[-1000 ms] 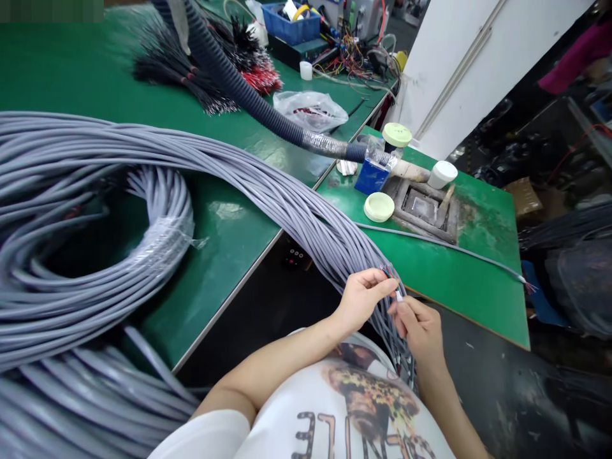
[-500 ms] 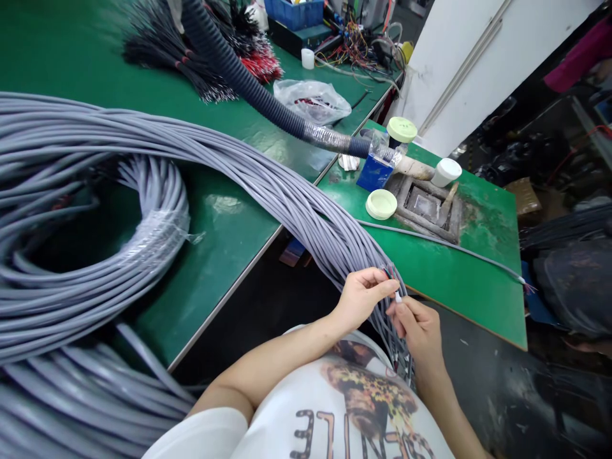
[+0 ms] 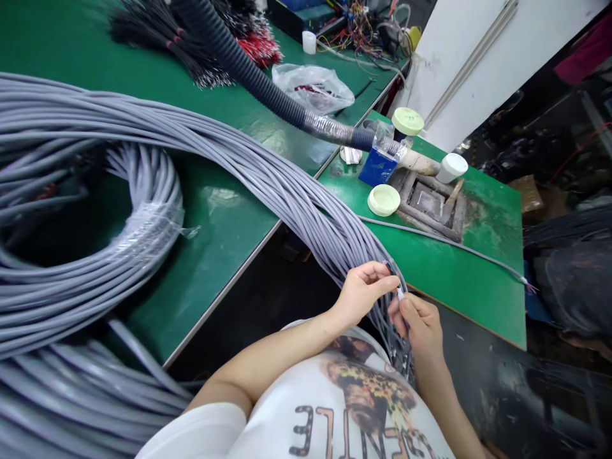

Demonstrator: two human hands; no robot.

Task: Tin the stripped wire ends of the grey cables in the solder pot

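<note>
Over the end of a thick bundle of grey cables [image 3: 306, 197], both hands work at one cable end. Thin coloured wires [image 3: 389, 268] come out of it beside a short white section [image 3: 400, 294]. My left hand [image 3: 362, 292] is closed, its thumb and fingers pinching the wires. Close by on the right, my right hand [image 3: 421, 324] is also closed, thumb and forefinger gripping the cable at the white section. The cable below that grip is hidden by the fingers.
A wrapped cable coil [image 3: 150, 236] lies on the left of the green table [image 3: 229, 229]. A dark corrugated hose [image 3: 258, 80] runs to a blue box [image 3: 378, 167] on the green board [image 3: 492, 268]. A square pot [image 3: 430, 204] and pale green lid [image 3: 384, 200] stand there too.
The view has shifted slightly. Both hands keep nearly the same place and grip, and the wire tips, fanned out before, now look bunched closer together.
</note>
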